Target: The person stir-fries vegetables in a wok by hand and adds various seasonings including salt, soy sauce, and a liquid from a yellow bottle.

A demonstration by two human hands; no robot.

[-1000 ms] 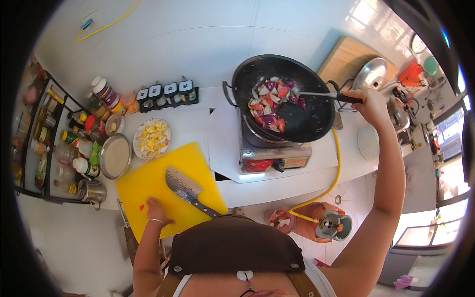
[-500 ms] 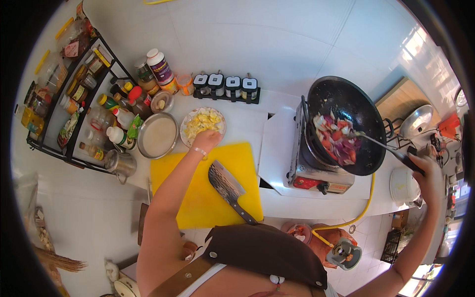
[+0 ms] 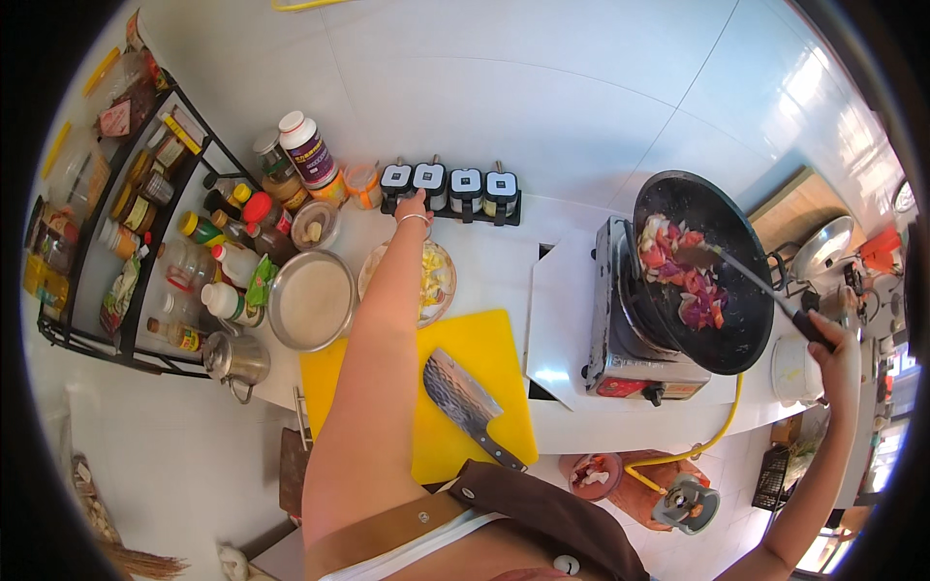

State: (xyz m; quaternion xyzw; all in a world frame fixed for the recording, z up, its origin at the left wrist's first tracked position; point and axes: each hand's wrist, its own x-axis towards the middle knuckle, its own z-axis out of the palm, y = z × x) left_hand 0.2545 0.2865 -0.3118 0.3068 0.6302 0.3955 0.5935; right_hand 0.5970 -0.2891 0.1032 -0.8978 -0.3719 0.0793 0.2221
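My left hand [image 3: 414,203] reaches to the rack of seasoning jars at the wall, at the front of the second jar [image 3: 429,180]. Its fingers are foreshortened against the jars, so their grip is unclear. My right hand [image 3: 837,356] is closed round the dark handle of a spatula [image 3: 751,274]. The spatula's blade rests among chopped red and purple vegetables [image 3: 699,298] in a black wok [image 3: 741,334], which sits tilted on a gas stove [image 3: 620,373]. Under my left forearm a plate [image 3: 448,295] of yellow food is partly hidden.
A cleaver [image 3: 463,392] lies on a yellow cutting board [image 3: 513,353]. Left of the plate stand a metal bowl [image 3: 312,300] and a black rack [image 3: 140,247] of bottles and jars. A yellow hose [image 3: 728,416] runs from the stove to a gas cylinder [image 3: 686,504] below the counter.
My left hand has moved from the plate of yellow food up to the seasoning jars. My right hand keeps hold of the spatula, and the vegetables in the wok have shifted.
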